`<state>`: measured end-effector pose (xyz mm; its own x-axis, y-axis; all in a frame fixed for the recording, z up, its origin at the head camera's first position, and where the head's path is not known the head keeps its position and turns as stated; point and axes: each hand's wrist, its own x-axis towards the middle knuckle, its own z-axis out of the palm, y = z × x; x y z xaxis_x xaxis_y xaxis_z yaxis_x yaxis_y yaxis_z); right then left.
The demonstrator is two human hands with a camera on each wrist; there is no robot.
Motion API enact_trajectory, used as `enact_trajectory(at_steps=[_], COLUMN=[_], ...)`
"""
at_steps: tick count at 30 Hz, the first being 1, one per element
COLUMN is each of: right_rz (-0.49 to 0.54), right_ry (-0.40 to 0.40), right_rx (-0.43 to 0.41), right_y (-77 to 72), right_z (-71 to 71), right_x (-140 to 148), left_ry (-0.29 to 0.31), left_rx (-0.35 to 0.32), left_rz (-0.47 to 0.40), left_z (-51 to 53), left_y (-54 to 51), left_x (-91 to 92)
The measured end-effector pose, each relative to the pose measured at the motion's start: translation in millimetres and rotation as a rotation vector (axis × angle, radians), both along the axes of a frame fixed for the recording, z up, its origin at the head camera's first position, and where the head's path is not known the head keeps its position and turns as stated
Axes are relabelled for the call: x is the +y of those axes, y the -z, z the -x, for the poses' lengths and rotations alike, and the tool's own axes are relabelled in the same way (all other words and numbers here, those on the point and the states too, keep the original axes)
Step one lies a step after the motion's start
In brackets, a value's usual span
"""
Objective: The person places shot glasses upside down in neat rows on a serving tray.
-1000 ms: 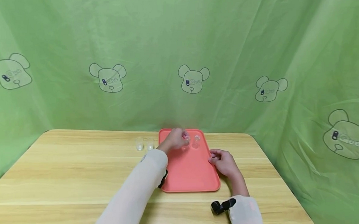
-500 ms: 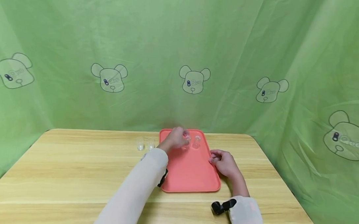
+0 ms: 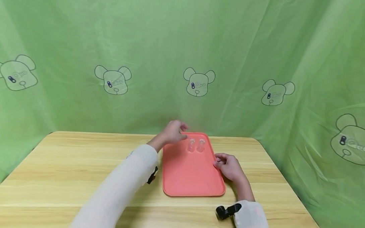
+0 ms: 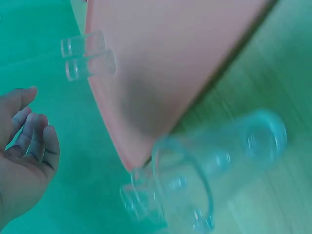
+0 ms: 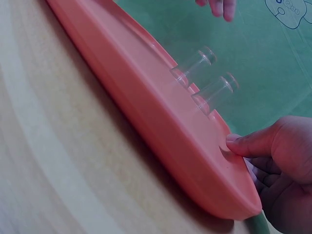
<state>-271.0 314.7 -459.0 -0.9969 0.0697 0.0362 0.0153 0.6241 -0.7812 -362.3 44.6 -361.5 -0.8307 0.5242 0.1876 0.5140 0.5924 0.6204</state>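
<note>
Two small clear glasses (image 3: pixel 191 146) stand upright side by side near the far end of a red tray (image 3: pixel 192 174). My left hand (image 3: pixel 173 131) is over the tray's far left part, apart from the glasses, its fingers loosely bent around nothing. In the left wrist view that hand (image 4: pixel 24 156) shows an empty palm. My right hand (image 3: pixel 229 166) grips the tray's right edge; in the right wrist view the thumb (image 5: pixel 253 142) presses on the rim while the other fingers are partly hidden beyond it.
More clear glasses stand on the wooden table (image 3: pixel 91 171) left of the tray, mostly behind my left arm in the head view. The left wrist view has one glass (image 4: pixel 219 161) close up and blurred. A green curtain (image 3: pixel 158 104) hangs behind the table.
My left hand has let go of the left glass on the tray and moved up and to the left. My right hand stays at the tray's edge.
</note>
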Motion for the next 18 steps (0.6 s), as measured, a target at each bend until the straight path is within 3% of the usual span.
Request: enact_trajectory(at_steps=[6, 18], right_rz=[-0.006, -0.004], right_ry=[0.003, -0.004], right_rx=[-0.008, 0.002], right_y=[0.0, -1.7], right_z=[-1.5, -1.2], right_x=[-0.8, -1.4], left_ry=[0.004, -0.051], left_rx=[0.041, 0.05], left_rz=[0.013, 0.001], left_z=[2.2, -1.4], left_y=[-3.0, -3.8], left_x=[-28.0, -88.4])
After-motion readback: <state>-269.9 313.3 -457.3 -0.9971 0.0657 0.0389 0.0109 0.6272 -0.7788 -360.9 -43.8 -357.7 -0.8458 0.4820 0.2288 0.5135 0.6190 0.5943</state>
